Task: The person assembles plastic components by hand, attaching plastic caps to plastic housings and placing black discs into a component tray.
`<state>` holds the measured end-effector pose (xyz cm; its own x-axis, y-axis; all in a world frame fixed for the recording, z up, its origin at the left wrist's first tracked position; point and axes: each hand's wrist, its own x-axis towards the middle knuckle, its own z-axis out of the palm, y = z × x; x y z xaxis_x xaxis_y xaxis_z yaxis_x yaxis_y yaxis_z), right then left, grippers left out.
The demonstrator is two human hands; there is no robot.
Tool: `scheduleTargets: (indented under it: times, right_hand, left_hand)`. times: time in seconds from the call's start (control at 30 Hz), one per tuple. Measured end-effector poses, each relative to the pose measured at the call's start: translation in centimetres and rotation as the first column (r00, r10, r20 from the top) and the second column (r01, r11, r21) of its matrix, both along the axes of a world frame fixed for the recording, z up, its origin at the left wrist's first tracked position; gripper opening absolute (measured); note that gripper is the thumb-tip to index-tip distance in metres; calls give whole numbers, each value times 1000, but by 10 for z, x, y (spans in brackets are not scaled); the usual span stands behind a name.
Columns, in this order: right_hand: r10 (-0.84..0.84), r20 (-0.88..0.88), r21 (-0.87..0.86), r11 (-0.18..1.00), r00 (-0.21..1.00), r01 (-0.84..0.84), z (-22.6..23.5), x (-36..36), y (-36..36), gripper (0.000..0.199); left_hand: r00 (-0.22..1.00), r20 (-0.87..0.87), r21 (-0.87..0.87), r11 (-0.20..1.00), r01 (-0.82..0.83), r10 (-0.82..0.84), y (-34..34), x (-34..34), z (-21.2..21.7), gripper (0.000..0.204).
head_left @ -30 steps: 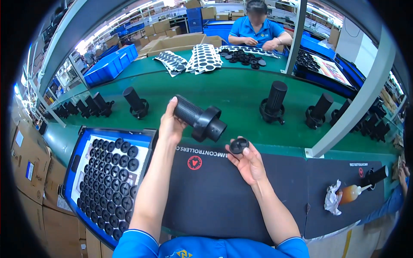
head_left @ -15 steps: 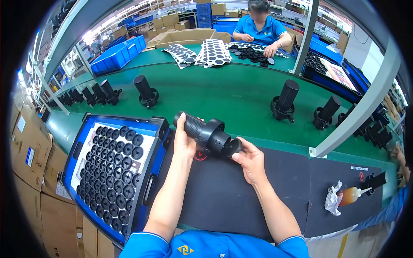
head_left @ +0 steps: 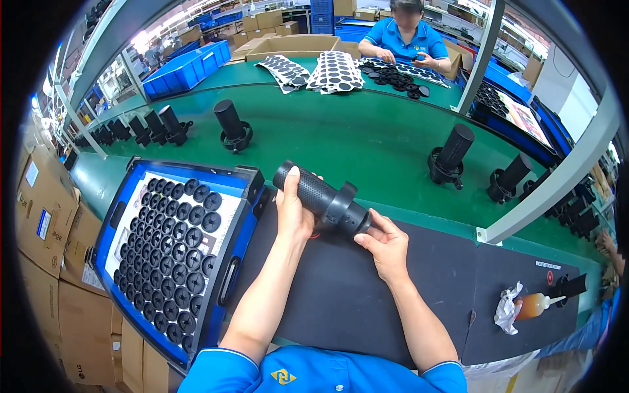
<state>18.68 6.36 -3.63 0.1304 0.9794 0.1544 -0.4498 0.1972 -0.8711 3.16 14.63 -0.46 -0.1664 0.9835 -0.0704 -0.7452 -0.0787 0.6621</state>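
Observation:
My left hand (head_left: 294, 215) is wrapped around a black perforated cylinder (head_left: 319, 194) with a wide ring-shaped collar. It is held tilted above the dark mat, its lower end toward my right hand. My right hand (head_left: 388, 247) has thumb and fingers closed at that end, on a round black cap (head_left: 365, 224) pressed against the opening. My fingers hide part of the cap, so how far it sits in cannot be seen. Left of my hands, a blue tray (head_left: 227, 295) holds rows of similar round black caps (head_left: 167, 262).
More black cylinders (head_left: 229, 121) stand on the green conveyor (head_left: 327, 131) ahead. A grey post (head_left: 550, 183) rises at right. On the mat (head_left: 367, 308) lie crumpled paper (head_left: 508, 308) and an amber bottle (head_left: 534, 305). Across sits a co-worker (head_left: 409, 39) beside sticker sheets (head_left: 334, 72).
My right hand has brought the cap flat against the cylinder's end; before, it was tilted with its face showing. The co-worker's hands have come up from the pile of black parts.

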Motion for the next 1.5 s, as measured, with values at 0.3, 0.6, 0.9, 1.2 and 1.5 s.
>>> scheduleTargets:
  times: [0.3,0.6,0.9,1.2,1.5]
  right_hand:
    - [145,-43,-142,978,988,-150,-12,13,11,55]
    - [-137,-116,-209,972,984,110,-7,60,15,48]
    - [-249,-278,-123,967,928,223,-15,93,30,42]
    - [-258,-348,-127,965,901,228,-14,83,31,40]
    - [34,-331,3,999,943,-35,-43,104,34,37]
  left_hand:
    - [903,-420,183,966,184,-92,-13,-5,42,39]
    - [638,-625,555,831,-40,449,-79,-41,103,43]
    - [361,-908,296,934,200,211,-29,21,80,46]
    - [267,-912,371,903,219,310,111,153,26,48]
    - [-6,-871,398,713,578,491,61,-16,86,33]
